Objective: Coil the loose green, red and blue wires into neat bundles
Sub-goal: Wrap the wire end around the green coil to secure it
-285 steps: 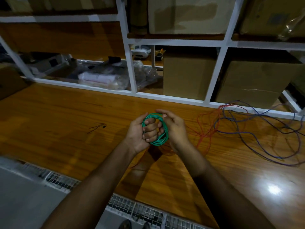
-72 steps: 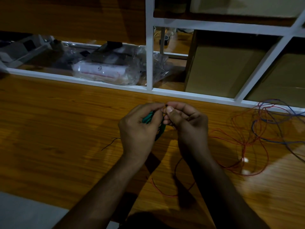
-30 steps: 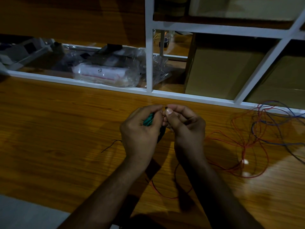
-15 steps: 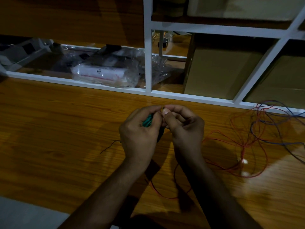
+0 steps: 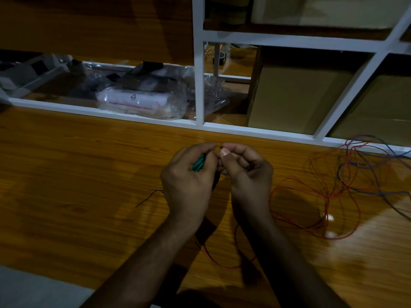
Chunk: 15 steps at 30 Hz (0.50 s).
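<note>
Green wire coil [image 5: 198,163] sits clamped in the curled left hand [image 5: 189,181] at frame centre, right hand [image 5: 245,172] pinching its end, while loose red wire [image 5: 311,201] and blue wire [image 5: 367,165] sprawl across the wooden table [image 5: 77,174] at right.

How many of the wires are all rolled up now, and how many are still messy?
One is nearly done: the green wire is bunched into a bundle gripped in the left hand, while the right hand pinches something tiny at its top, probably fastening the end. Still messy: the red wire sprawls in loose loops on the table, and the blue wire lies tangled beside it. Two left.
</note>
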Each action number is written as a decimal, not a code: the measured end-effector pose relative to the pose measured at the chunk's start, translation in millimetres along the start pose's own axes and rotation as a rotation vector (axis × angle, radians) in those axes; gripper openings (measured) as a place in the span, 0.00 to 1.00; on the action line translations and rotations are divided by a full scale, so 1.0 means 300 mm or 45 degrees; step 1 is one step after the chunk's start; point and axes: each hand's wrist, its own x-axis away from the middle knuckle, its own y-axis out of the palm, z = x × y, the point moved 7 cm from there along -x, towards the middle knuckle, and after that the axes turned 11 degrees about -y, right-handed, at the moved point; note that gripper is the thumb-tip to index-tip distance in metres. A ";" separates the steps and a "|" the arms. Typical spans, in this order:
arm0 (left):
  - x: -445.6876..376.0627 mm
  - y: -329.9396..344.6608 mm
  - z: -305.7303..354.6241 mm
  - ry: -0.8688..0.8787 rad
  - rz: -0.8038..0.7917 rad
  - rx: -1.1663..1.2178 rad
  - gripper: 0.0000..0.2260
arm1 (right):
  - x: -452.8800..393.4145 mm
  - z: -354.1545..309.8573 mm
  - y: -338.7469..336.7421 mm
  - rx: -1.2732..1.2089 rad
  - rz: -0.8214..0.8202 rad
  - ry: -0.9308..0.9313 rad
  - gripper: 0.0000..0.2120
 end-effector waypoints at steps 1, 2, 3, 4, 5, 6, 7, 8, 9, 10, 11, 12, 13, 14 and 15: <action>0.000 -0.001 0.001 0.000 0.001 -0.004 0.06 | 0.001 -0.001 0.000 0.007 0.003 -0.004 0.05; 0.001 -0.001 0.002 0.001 0.002 -0.003 0.06 | 0.001 0.001 -0.002 0.012 0.008 -0.007 0.05; 0.001 -0.002 0.001 -0.001 0.002 0.002 0.06 | 0.001 0.003 -0.003 0.014 0.010 -0.005 0.04; 0.001 -0.001 0.003 -0.002 0.001 0.004 0.06 | 0.001 0.005 -0.002 0.013 0.011 -0.001 0.04; 0.002 0.000 0.004 -0.002 -0.002 0.000 0.06 | 0.000 0.007 -0.002 0.011 0.013 0.005 0.04; 0.003 0.000 0.004 0.000 -0.004 -0.005 0.06 | -0.001 0.009 -0.001 0.005 0.015 0.011 0.03; 0.003 0.001 0.004 -0.002 -0.004 -0.005 0.06 | -0.001 0.011 -0.001 -0.002 0.016 0.017 0.03; 0.002 0.001 0.004 -0.001 -0.004 -0.004 0.06 | -0.001 0.011 0.000 -0.010 0.015 0.020 0.03; 0.002 0.001 0.004 0.002 -0.001 -0.007 0.06 | -0.002 0.012 -0.001 -0.015 0.014 0.022 0.03; 0.001 0.002 0.004 0.009 0.000 -0.013 0.06 | -0.002 0.014 0.000 -0.016 0.010 0.028 0.03; 0.001 0.003 0.004 0.011 0.000 -0.019 0.06 | -0.002 0.017 -0.001 -0.017 0.007 0.034 0.03; 0.001 0.004 0.004 0.012 -0.001 -0.023 0.06 | -0.003 0.018 -0.001 -0.017 0.006 0.042 0.03; 0.000 0.004 0.006 0.015 -0.001 -0.028 0.06 | -0.003 0.018 0.000 -0.013 0.007 0.046 0.04; 0.000 0.004 0.008 0.018 -0.003 -0.033 0.06 | -0.004 0.017 0.001 -0.008 0.007 0.046 0.04; 0.001 0.002 0.010 0.022 -0.003 -0.036 0.06 | -0.005 0.016 0.002 0.000 0.006 0.042 0.04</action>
